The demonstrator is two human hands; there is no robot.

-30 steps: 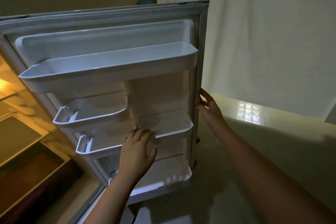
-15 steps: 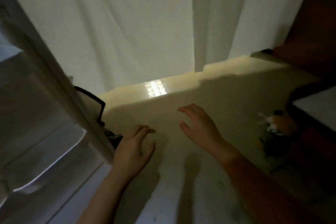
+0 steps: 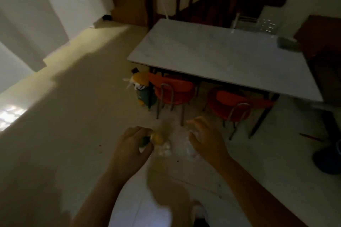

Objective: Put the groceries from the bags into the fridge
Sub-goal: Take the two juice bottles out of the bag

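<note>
Dim room, pale floor [image 3: 60, 134] underfoot; marble-look table [image 3: 221, 55] far right with two red chairs [image 3: 175, 90] tucked under it, and a second bag of groceries [image 3: 140, 83] slumped at the table's near-left leg. No fridge in sight. Closer in, a clear plastic bag [image 3: 177, 145] lies on the floor between both hands, blurred; inside it a yellow-orange round fruit [image 3: 158, 138] and something green [image 3: 144, 141] at its left end, whitish lumps just right of these. Left hand [image 3: 132, 150] curled down over the green item and beside the fruit, fingers bent but not visibly closed on anything. Right hand [image 3: 204, 142] spread, fingers apart, hovering at the bag's right end; contact unclear. Judgement: the step is lifting this bag. Best gather the thin plastic at its mouth, or support from beneath with both hands, so loose round items don't roll out; film looks flimsy and slippery.
</note>
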